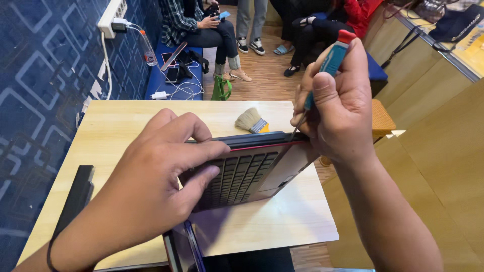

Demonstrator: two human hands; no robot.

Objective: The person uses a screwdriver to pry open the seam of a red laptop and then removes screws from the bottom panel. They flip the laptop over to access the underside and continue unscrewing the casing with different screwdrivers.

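1. Head view, the work: a dark laptop lies near the middle of the counter, its red-trimmed far edge pointing toward the counter's far edge and its keyboard facing up toward me.
2. Head view, left grip: my left hand is spread over the laptop's left half, fingers pressing along its far edge; nothing is enclosed, it only steadies the machine.
3. Head view, right grip: my right hand is clenched around a blue-handled screwdriver with a red cap, and the thin shaft meets the laptop's far right corner.
4. Handling, as I judge it: the laptop is stiff, moderately heavy and smooth, so it could slide on the wood; its casing and hinge area look fragile, best held flat by the edges. The screwdriver is light and slim, and suits a fingertip hold.
5. Surroundings: a small brush rests beyond the laptop; a black slab sits at the counter's left edge.
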